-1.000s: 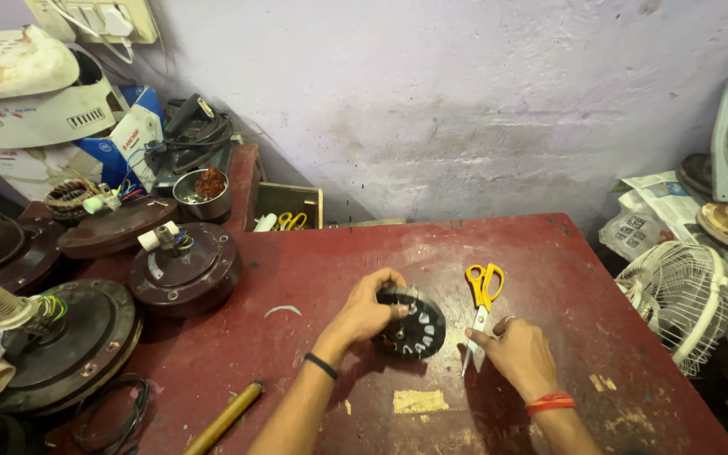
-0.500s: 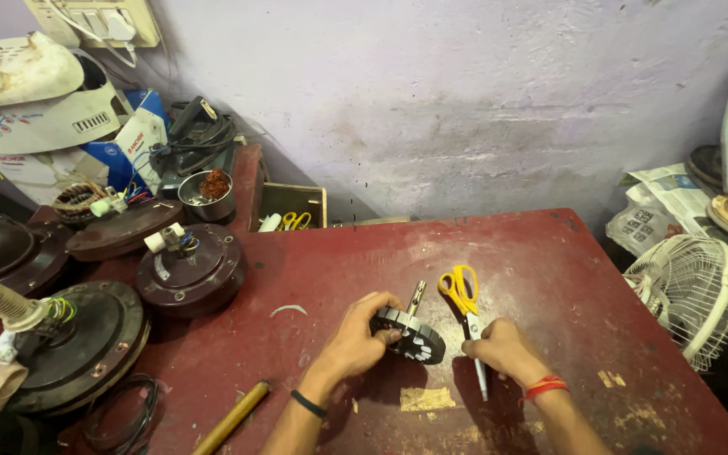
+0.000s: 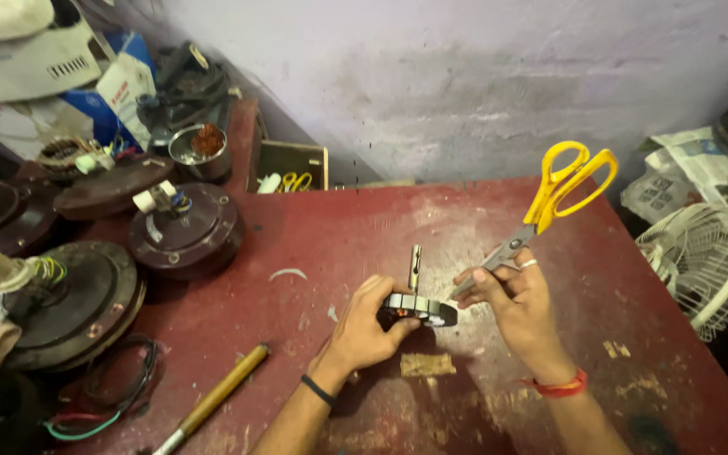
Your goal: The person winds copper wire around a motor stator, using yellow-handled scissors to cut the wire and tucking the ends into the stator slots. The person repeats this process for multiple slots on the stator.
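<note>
1. On the red worktop (image 3: 330, 227), near its middle, our left hand (image 3: 364, 329) was closed around a small round motor core (image 3: 419, 309), pressing it down with its short shaft (image 3: 414, 267) pointing up.
2. A second before, that core had lain flat with its dark face up; now it was tipped so we saw its banded edge.
3. Our right hand (image 3: 511, 299) gripped the yellow-handled scissors (image 3: 549, 202) by the blades, handles raised high; earlier they had rested on the worktop beside the core.
4. The blade tips had come just beside the core's right edge; whether they touched it, we could not tell.
5. We judged this meant the work had passed from positioning the core to working on it with the scissors.
6. A scrap of paper (image 3: 428, 364) lay just below the core, and a wooden-handled tool (image 3: 216, 396) lay well to the left.
</note>
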